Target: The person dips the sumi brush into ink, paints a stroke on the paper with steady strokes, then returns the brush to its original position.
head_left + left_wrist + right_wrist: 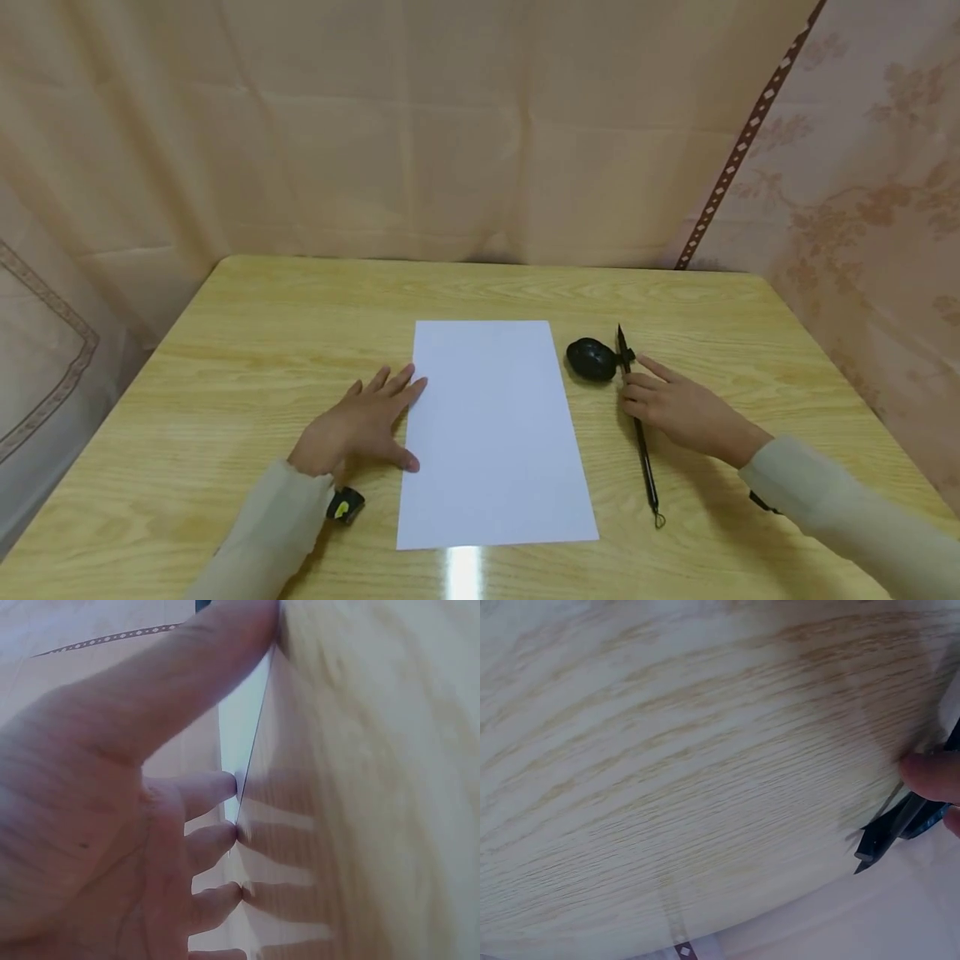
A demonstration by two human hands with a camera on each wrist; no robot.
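A sheet of white paper [491, 433] lies on the wooden table. My left hand [360, 425] lies spread along its left edge, fingertips and thumb touching the margin; in the left wrist view the fingers [211, 844] meet the sheet's edge. Right of the paper, my right hand [678, 412] pinches a black writing brush [645, 467], its dark tip pointing away and a hanging loop at the near end. The brush crosses the short end of a glossy black rounded object [591, 360]. In the right wrist view only fingertips [930, 778] show, against the brush; the thumb's exact place is unclear.
The wooden table [300, 308] reaches back to a beige curtain [375, 150]. A patterned cloth [862, 167] hangs at the right. A small black device [345, 505] sits at the left wrist. Glare [463, 571] shows at the table's front.
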